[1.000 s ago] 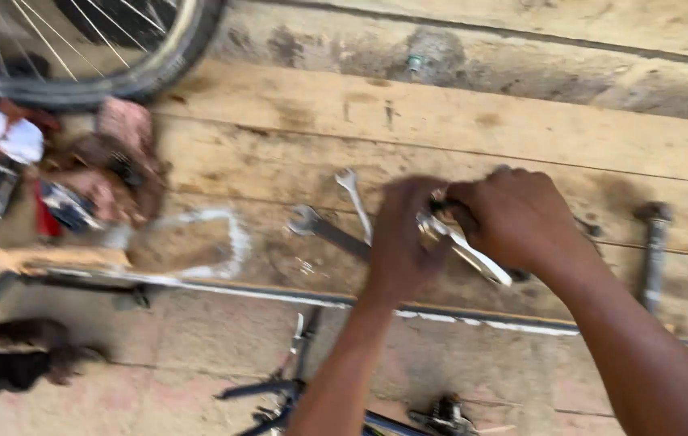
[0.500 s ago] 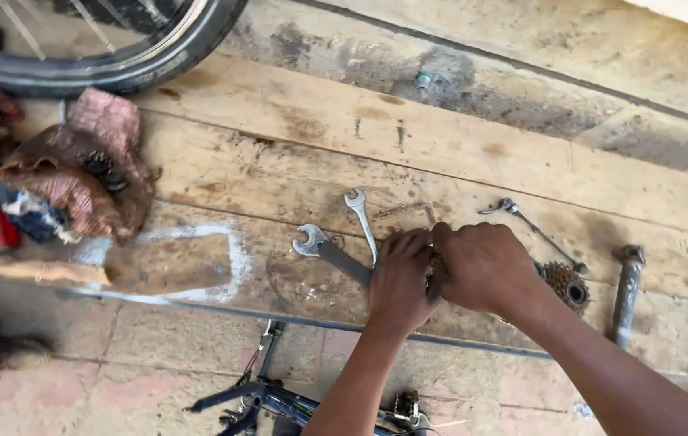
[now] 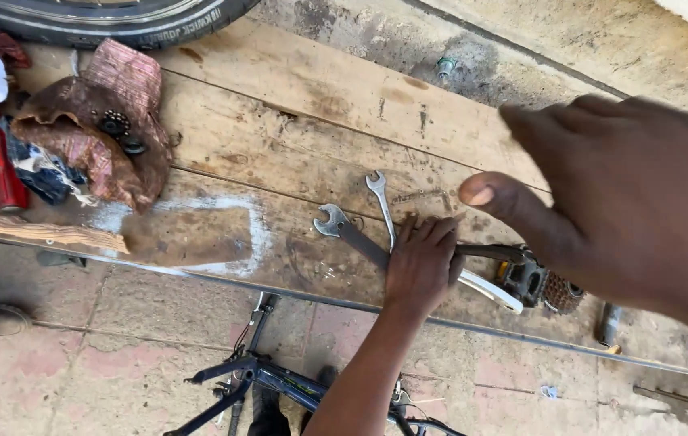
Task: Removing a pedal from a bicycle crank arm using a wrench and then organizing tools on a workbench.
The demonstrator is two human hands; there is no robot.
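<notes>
My left hand point(image 3: 423, 262) lies palm down on the wooden planks point(image 3: 295, 137), fingers closed over the handle of a dark open-ended wrench point(image 3: 345, 232). A thin silver wrench point(image 3: 379, 200) runs under its fingertips. Just right of that hand are a white crank arm point(image 3: 492, 291), a black pedal point(image 3: 524, 278) and a rusty sprocket cluster point(image 3: 563, 294). My right hand point(image 3: 626, 194) is raised close to the camera, blurred, thumb out, holding nothing.
A bicycle tyre point(image 3: 118, 20) lies at the top left. Dirty rags with small black parts point(image 3: 106, 137) and a red-handled tool point(image 3: 5, 173) sit at the left. A thin metal rod point(image 3: 223, 274) runs along the plank edge. A dark bicycle frame point(image 3: 271, 379) lies on the paving below.
My right hand has let go and lifted from the tools toward the camera. My left hand stays down on the wrenches. The view has shifted left and closer.
</notes>
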